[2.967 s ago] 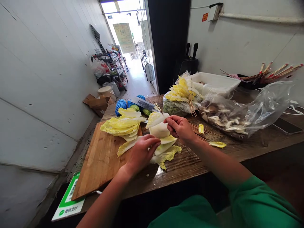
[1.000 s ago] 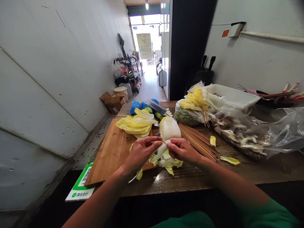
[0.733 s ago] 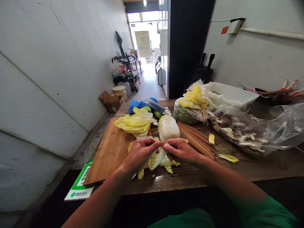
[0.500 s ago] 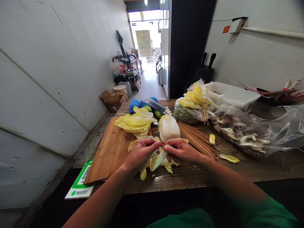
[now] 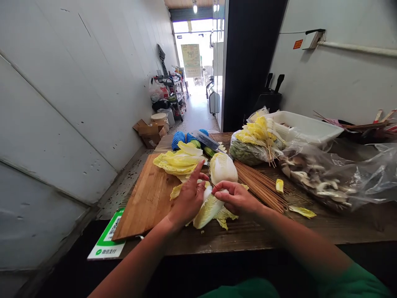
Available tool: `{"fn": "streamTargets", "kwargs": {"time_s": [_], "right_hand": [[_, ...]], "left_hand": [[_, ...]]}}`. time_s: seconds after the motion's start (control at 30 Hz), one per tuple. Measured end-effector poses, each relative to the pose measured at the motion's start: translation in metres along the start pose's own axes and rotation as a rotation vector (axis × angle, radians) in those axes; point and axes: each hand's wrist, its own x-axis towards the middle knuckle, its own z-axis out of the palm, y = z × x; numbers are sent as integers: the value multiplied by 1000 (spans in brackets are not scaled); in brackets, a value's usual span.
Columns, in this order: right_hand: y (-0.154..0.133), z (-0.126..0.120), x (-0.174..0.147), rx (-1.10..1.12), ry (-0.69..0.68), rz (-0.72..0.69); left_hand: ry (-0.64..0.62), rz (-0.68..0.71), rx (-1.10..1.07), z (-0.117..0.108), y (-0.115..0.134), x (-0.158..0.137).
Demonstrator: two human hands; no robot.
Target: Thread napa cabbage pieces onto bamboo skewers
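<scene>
A pale napa cabbage leaf with a white rib lies between my hands, over other leaf pieces on the wooden table. My left hand is beside the rib, index finger stretched up, with a gap between thumb and the other fingers. Thumb and fingertips of my right hand are pinched at the upper end of the leaf, where a thin dark stick like a skewer shows; most of it is hidden. Just beyond stands a napa cabbage head. Loose yellow leaves are piled on the cutting board.
Bamboo skewers lie in a bundle right of the cabbage head. A knife rests near cucumbers at the back. On the right are a bag of mushrooms, a white tub and skewered leaves on a wrapped bundle.
My left hand has loosened its pinch and raised its index finger. My right hand stays pinched. The leaf now shows broader between the hands, and the view has shifted slightly.
</scene>
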Motion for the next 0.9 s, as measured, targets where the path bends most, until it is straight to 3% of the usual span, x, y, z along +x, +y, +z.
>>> {"fn": "streamTargets", "kwargs": {"time_s": [0.17,0.27,0.37,0.5,0.73,0.9], "right_hand": [[-1,-4,1,-110,58,8],[-6,-7,-1,-88,71,5],[-10,-9,-2,-72,111,1],[-9,-9,-2,-119,81,14],[-1,-8,0,-172,18,-34],[-4,-11,0,-136,80,29]], "left_hand": [[-18,26,-86,12,0,0],[-40,-98,-196,1,6,3],[-173,-269,-316,-17,7,3],[-349,-376,-419,-27,-1,-8],[-358,-659,-763,-31,-16,-17],[-329,-638,-991,-35,-23,-4]]}}
